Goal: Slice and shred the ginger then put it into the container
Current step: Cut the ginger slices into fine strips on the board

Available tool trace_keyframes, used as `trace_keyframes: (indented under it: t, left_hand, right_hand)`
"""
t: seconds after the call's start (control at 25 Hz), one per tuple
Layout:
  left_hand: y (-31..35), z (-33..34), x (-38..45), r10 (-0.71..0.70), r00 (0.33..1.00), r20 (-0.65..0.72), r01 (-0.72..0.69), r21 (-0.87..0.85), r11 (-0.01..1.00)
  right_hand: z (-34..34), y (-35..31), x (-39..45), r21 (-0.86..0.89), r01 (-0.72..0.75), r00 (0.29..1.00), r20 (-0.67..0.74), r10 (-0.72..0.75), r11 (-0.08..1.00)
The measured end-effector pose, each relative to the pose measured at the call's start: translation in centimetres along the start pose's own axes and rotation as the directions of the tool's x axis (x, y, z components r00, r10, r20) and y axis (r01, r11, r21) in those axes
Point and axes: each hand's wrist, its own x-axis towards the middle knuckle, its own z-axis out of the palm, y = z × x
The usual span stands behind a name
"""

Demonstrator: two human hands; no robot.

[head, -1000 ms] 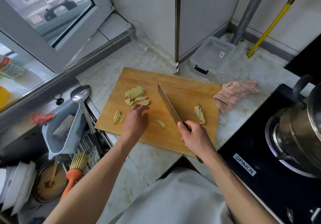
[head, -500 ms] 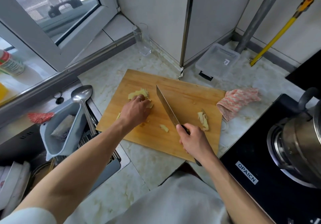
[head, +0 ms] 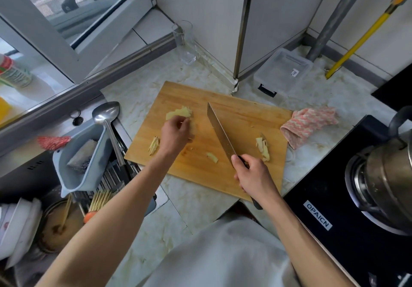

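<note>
A wooden cutting board (head: 240,117) lies on the marble counter. A stack of ginger slices (head: 178,113) sits at its far left, and my left hand (head: 176,134) rests on the near side of that stack with fingers curled over the slices. Thin ginger shreds (head: 154,145) lie left of my wrist. One loose slice (head: 212,157) lies mid-board, and ginger scraps (head: 262,146) sit at the right. My right hand (head: 252,174) grips the handle of a knife (head: 220,134), its blade pointing away across the board. A clear plastic container (head: 283,70) stands behind the board.
A pink cloth (head: 310,123) lies right of the board. A pot (head: 388,175) sits on the black stove at the right. A drinking glass (head: 185,41) stands in the far corner. At the left are a ladle (head: 107,117), a grey strainer basket (head: 82,159) and a sink with dishes.
My left hand moved from the middle of the board up to the stack of slices and gathered them. The knife stayed about where it was.
</note>
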Motion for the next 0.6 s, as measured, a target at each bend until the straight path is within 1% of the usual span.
trace_keyframes:
  t: [0.04,0.08,0.16,0.24,0.44,0.48,0.52,0.56,0.6]
  left_hand:
    - [-0.1,0.1,-0.7,-0.111,0.993,0.029,0.114,-0.117,0.987]
    - [-0.3,0.1,-1.6,-0.181,0.982,0.061,0.189,-0.182,0.965]
    - [-0.5,0.1,-3.0,-0.256,0.960,0.114,0.276,-0.222,0.935]
    - [-1.2,0.2,-4.1,-0.278,0.953,0.117,0.297,-0.203,0.933]
    - [-2.1,1.5,-5.6,-0.273,0.958,0.090,0.284,-0.142,0.948]
    - [-2.2,1.9,-5.8,-0.280,0.957,0.070,0.286,-0.112,0.952]
    - [-2.4,2.2,-5.9,-0.276,0.960,0.047,0.278,-0.030,0.960]
    - [-2.6,2.3,-5.9,-0.243,0.970,0.019,0.239,0.129,0.962]
    - [-2.7,2.2,-6.2,-0.178,0.984,0.005,0.167,0.326,0.931]
  right_hand:
    - [0.0,0.1,-0.1,0.006,0.002,1.000,0.000,-0.002,1.000]
    - [0.0,0.2,-0.2,0.010,0.003,1.000,-0.001,-0.003,1.000]
    - [0.0,0.4,-0.5,0.019,-0.002,1.000,0.001,0.002,1.000]
    - [-0.1,0.4,-0.6,0.044,-0.008,1.000,0.009,0.008,0.999]
    - [-0.2,0.4,-0.8,0.053,0.003,1.000,0.011,-0.004,0.999]
    - [-0.3,0.4,-0.9,0.054,0.005,1.000,0.010,-0.006,0.999]
    - [-0.4,0.4,-0.9,0.055,0.005,1.000,0.011,-0.005,0.998]
    - [-0.5,0.4,-1.0,0.058,0.004,1.000,0.013,-0.005,0.998]
    - [-0.6,0.5,-1.0,0.058,0.003,1.000,0.014,-0.004,0.998]
